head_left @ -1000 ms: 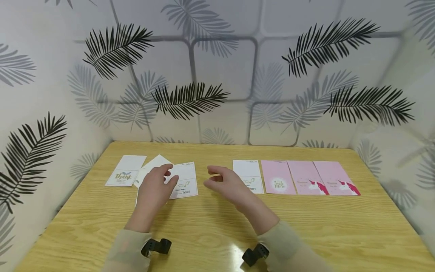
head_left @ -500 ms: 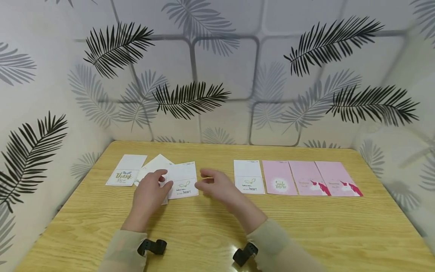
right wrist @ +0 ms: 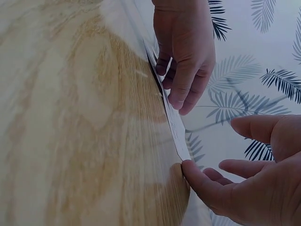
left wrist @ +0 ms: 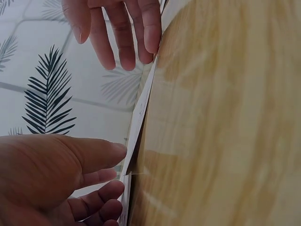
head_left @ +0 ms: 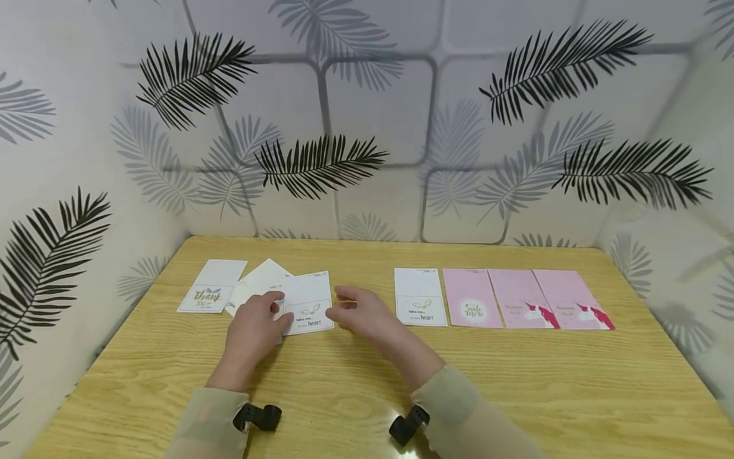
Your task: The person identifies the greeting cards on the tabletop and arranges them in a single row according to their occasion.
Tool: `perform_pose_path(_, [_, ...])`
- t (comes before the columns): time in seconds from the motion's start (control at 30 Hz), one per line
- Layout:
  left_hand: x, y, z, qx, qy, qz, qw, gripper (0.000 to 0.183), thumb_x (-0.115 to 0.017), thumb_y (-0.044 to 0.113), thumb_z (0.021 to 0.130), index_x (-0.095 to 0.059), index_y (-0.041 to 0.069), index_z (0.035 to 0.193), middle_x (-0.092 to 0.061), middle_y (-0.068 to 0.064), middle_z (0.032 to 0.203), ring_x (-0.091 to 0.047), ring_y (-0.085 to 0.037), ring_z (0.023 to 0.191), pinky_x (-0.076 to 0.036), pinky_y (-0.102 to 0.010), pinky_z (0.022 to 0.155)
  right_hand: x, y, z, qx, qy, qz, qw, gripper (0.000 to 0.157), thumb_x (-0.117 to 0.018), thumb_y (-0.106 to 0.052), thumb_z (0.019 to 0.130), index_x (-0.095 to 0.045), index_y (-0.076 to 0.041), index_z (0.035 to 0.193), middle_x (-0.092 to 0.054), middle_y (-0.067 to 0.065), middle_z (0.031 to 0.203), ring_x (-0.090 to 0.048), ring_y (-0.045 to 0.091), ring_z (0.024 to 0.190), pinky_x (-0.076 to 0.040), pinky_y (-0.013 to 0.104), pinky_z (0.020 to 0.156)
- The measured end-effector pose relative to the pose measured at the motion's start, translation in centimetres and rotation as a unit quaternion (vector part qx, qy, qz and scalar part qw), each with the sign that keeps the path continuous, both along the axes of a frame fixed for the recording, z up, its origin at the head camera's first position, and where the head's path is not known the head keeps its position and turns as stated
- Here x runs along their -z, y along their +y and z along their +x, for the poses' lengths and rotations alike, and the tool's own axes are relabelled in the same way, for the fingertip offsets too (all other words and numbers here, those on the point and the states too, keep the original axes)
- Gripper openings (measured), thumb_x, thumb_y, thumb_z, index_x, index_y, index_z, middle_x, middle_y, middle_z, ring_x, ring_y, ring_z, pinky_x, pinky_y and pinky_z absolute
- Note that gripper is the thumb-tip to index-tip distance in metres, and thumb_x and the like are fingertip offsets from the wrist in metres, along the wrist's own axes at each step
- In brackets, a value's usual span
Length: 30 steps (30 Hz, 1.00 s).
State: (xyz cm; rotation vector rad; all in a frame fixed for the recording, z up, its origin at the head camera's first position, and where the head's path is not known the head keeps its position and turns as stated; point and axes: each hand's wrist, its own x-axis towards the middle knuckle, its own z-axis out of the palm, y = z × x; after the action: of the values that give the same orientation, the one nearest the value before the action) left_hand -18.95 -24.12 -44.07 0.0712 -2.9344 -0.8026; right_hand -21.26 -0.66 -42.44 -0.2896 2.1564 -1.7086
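A white card (head_left: 308,315) printed "take me... to your heart" lies on the wooden table, overlapping the cards to its left. My left hand (head_left: 256,331) is over that overlap, its thumb touching the card's left edge and its other fingers loosely bent. At the opposite edge my right hand (head_left: 369,319) has its fingertips, relaxed and slightly spread. In the left wrist view the card (left wrist: 141,110) is seen nearly edge-on between both hands. Part of a white card (head_left: 266,278) lies under my left fingers, turned at an angle and partly covered.
A white "Thank You" card (head_left: 211,288) lies at the far left. To the right stand a matching white heart card (head_left: 420,299), a pink "Smile More" card (head_left: 471,298) and two pink unicorn cards (head_left: 518,293) in a row. A leaf-patterned wall (head_left: 378,204) closes off the table's back.
My right hand has moved left, from beside the right-hand white card to the edge of the heart card. My left hand has shifted slightly right and lower on the cards.
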Motion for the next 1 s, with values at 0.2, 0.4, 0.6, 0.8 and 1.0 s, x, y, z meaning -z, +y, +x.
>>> perform_pose_path(0.2, [-0.05, 0.28, 0.03, 0.006, 0.008, -0.014, 0.9998, 0.046, -0.083, 0.014, 0.097, -0.071, -0.007, 0.136, -0.071, -0.018, 0.107, -0.063, -0.035, 0.091, -0.054, -0.055, 0.084, -0.04, 0.03, -0.15, -0.004, -0.016, -0.012, 1.0, 0.065, -0.076, -0.013, 0.105, -0.049, 0.003, 0.162, -0.051, 0.021, 0.164, -0.051, 0.037, 0.149, -0.055, 0.042, 0.11])
perform_pose_path(0.4, [0.11, 0.27, 0.04, 0.011, 0.011, -0.025, 0.9996, 0.045, -0.083, 0.014, 0.097, -0.072, -0.007, 0.135, -0.071, -0.018, 0.107, -0.063, -0.035, 0.093, -0.054, -0.055, 0.086, -0.03, 0.19, -0.21, -0.018, -0.017, 0.0, 1.0, 0.064, -0.077, -0.016, 0.104, -0.053, 0.002, 0.16, -0.058, 0.021, 0.157, -0.057, 0.034, 0.142, -0.053, 0.044, 0.112])
perform_pose_path(0.6, [0.34, 0.12, -0.17, 0.013, 0.009, -0.03, 0.9994, 0.045, -0.083, 0.015, 0.097, -0.072, -0.006, 0.136, -0.072, -0.018, 0.11, -0.065, -0.038, 0.098, -0.054, -0.057, 0.089, 0.27, 0.21, -0.37, -0.037, -0.016, 0.019, 0.999, 0.06, -0.074, -0.022, 0.106, -0.056, -0.003, 0.16, -0.06, 0.016, 0.156, -0.055, 0.032, 0.145, -0.043, 0.051, 0.121])
perform_pose_path(0.8, [0.48, 0.08, -0.26, 0.012, 0.004, -0.034, 0.9993, 0.046, -0.083, 0.016, 0.098, -0.072, -0.005, 0.137, -0.072, -0.019, 0.113, -0.066, -0.04, 0.102, -0.054, -0.058, 0.091, 0.42, 0.09, -0.42, -0.043, -0.01, 0.03, 0.999, 0.058, -0.073, -0.023, 0.107, -0.058, -0.003, 0.159, -0.059, 0.015, 0.157, -0.054, 0.031, 0.145, -0.042, 0.051, 0.122])
perform_pose_path(1.0, [0.37, 0.18, -0.11, 0.011, 0.004, -0.032, 0.9994, 0.046, -0.083, 0.016, 0.098, -0.071, -0.006, 0.137, -0.073, -0.02, 0.113, -0.066, -0.04, 0.102, -0.054, -0.058, 0.091, 0.36, -0.03, -0.31, -0.052, -0.006, 0.033, 0.998, 0.057, -0.073, -0.022, 0.107, -0.059, -0.002, 0.158, -0.059, 0.015, 0.157, -0.055, 0.029, 0.143, -0.042, 0.051, 0.122])
